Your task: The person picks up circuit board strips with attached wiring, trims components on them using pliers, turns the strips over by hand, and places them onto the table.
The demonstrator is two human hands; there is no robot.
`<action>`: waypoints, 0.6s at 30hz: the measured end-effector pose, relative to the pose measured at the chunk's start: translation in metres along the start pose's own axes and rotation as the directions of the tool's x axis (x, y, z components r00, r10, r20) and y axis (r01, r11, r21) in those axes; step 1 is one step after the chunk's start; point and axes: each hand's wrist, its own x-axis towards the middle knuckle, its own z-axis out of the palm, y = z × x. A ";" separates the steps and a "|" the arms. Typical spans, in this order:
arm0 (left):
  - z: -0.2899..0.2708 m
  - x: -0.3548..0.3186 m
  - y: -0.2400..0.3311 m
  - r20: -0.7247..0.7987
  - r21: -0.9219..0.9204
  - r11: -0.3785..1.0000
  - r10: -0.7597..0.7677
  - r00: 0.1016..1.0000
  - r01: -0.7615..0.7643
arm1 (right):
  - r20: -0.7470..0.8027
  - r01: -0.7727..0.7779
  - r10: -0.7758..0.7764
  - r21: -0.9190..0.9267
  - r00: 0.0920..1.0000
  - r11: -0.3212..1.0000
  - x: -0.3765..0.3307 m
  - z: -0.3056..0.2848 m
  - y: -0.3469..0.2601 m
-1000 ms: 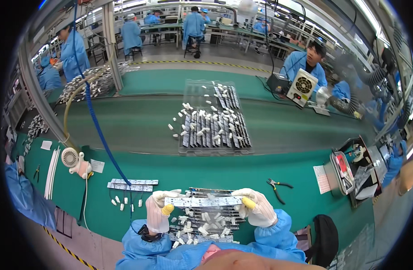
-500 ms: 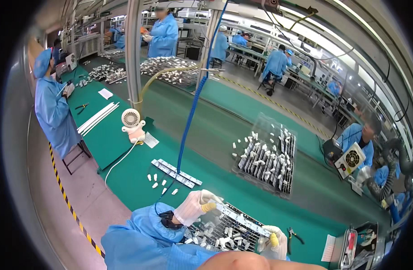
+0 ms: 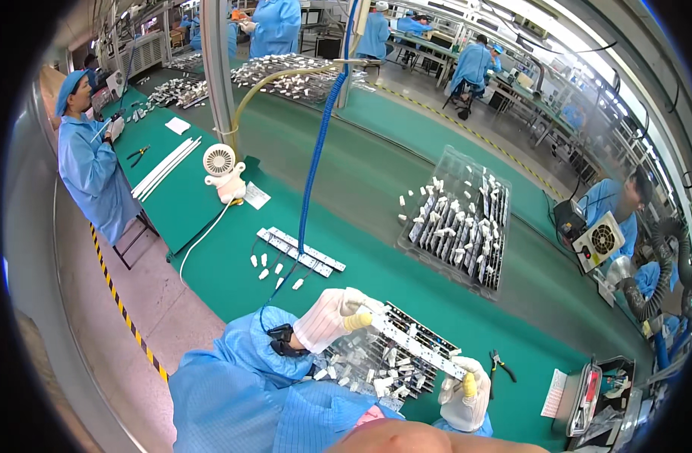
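My left hand [image 3: 332, 317] and my right hand [image 3: 465, 391], both in white gloves with yellow finger cots, hold the two ends of a long narrow white strip board [image 3: 415, 343]. The strip hangs level above a clear tray [image 3: 391, 370] filled with several small white parts. Blue sleeves cover both forearms, and a black wrist strap sits on my left wrist.
A second clear tray of white parts [image 3: 459, 226] lies farther out on the green bench. Two white strips [image 3: 301, 249], loose small parts, a small white fan [image 3: 224, 170], pliers [image 3: 501, 366] and a blue coiled cord [image 3: 316, 143] are nearby. A person in blue [image 3: 93, 162] stands at left.
The view has swung left, shifting the bench and trays to the right. Both hands keep hold of the strip over the near tray.
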 end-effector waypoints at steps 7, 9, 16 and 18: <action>0.004 -0.008 0.004 0.045 -0.067 0.995 -0.072 0.996 0.075 | -0.049 -0.037 0.040 0.056 0.998 0.998 -0.010 -0.003 0.001; 0.010 -0.006 0.010 0.034 -0.130 0.986 -0.101 0.994 0.104 | -0.068 -0.115 0.124 0.121 0.990 0.986 -0.014 0.002 -0.009; 0.014 -0.002 -0.010 -0.142 -0.171 0.985 -0.004 0.990 -0.020 | 0.009 -0.188 0.189 -0.019 0.982 0.982 -0.005 -0.007 -0.005; 0.010 0.000 -0.016 -0.074 -0.158 0.980 0.114 0.991 -0.125 | -0.009 -0.216 0.216 -0.003 0.976 0.976 -0.004 0.000 -0.015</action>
